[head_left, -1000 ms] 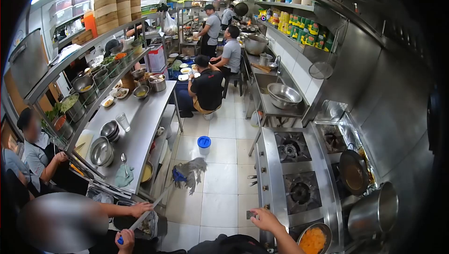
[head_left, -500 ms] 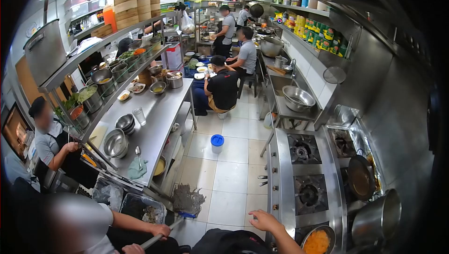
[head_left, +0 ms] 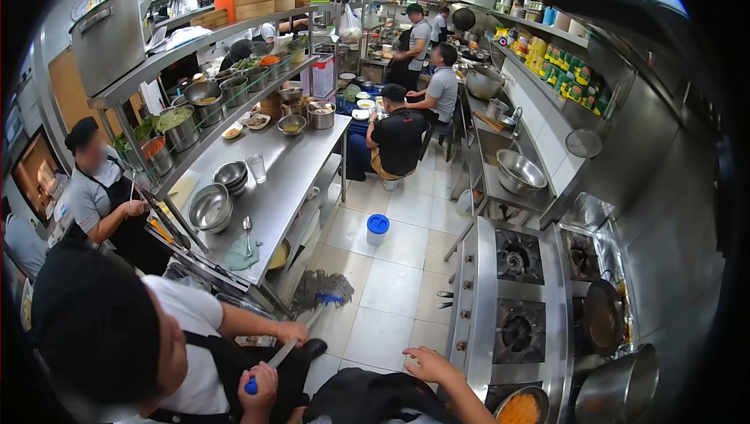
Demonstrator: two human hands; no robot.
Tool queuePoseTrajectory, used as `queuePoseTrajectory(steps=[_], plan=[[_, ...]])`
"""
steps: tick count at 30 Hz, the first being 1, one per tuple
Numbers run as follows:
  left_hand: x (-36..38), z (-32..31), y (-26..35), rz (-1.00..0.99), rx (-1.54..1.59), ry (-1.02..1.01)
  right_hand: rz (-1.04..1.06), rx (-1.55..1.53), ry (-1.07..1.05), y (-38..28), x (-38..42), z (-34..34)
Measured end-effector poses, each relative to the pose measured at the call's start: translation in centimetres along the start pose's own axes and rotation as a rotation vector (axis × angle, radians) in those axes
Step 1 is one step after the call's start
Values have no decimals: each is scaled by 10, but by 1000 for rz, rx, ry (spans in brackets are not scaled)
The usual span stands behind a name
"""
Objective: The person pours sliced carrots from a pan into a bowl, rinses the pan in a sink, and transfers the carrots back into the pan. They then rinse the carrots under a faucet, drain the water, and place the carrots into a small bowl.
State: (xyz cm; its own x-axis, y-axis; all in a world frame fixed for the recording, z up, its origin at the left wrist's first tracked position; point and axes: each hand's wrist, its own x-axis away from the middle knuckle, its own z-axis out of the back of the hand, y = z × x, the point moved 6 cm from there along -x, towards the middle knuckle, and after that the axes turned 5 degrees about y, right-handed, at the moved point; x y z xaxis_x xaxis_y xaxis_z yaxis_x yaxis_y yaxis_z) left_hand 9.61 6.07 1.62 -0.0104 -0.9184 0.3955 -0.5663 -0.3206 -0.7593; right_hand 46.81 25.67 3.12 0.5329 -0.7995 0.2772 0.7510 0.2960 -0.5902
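Note:
My right hand [head_left: 431, 364] is in the lower middle, palm down, its fingers apart and nothing in them. It hovers beside the steel stove [head_left: 478, 330], near a pan of orange food [head_left: 522, 406] at the bottom edge. My left hand does not show. At the lower left, a co-worker in a black cap [head_left: 94, 322] grips a mop handle [head_left: 285, 350] with both hands. The grey mop head [head_left: 316, 289] lies on the tiles beside the steel table's legs.
A blue-lidded bucket [head_left: 377, 228] stands mid-aisle. Past it a person in black [head_left: 397, 143] sits low. The steel table [head_left: 301, 166] with bowls lines the left; a sink counter [head_left: 500, 182] lines the right. Another co-worker [head_left: 105, 197] stands far left.
The view has shifted left, so the room sits further right. The co-worker with the mop has come further into view, and the mop head has turned. My right hand remains open beside the stove.

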Motion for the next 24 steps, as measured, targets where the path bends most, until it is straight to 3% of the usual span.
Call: queuePoseTrajectory(steps=[3, 4, 5, 6, 7, 9, 10, 11, 12, 13, 17, 20, 22, 24], plan=[[-47, 13, -11, 191, 194, 68, 16, 10, 7, 7, -5, 1], [-77, 23, 18, -64, -429, -28, 20, 8, 21, 9, -5, 6], [-86, 21, -21, 251, 122, 112, 33, -2, 32, 7, -6, 5], [-110, 24, -27, 312, 99, 55, 50, -5, 11, 5, -8, 4], [-121, 18, -67, 445, 287, 119, 67, 17, 57, 5, -7, 11], [-178, 24, -76, 543, 336, -73, 77, 13, 113, 12, -5, 21], [-179, 13, -114, 553, 365, 67, 75, -18, 117, 10, -7, 22], [-222, 24, -94, 504, 379, 30, 13, -64, 131, -3, -4, 33], [-269, 42, -59, 595, 280, 10, 24, -63, 107, -8, -3, 38], [-285, 34, -64, 602, 120, -157, 20, -91, 150, -8, -3, 46], [-248, 11, -74, 515, 138, -252, -55, -179, 203, -5, -2, 60], [-236, -5, -117, 543, 185, -281, -25, -154, 201, 6, -8, 59], [-254, -8, -159, 588, 207, -278, 12, -133, 195, 3, -10, 54], [-250, -11, -269, 660, 294, -240, 16, -131, 129, -4, -19, 48]])
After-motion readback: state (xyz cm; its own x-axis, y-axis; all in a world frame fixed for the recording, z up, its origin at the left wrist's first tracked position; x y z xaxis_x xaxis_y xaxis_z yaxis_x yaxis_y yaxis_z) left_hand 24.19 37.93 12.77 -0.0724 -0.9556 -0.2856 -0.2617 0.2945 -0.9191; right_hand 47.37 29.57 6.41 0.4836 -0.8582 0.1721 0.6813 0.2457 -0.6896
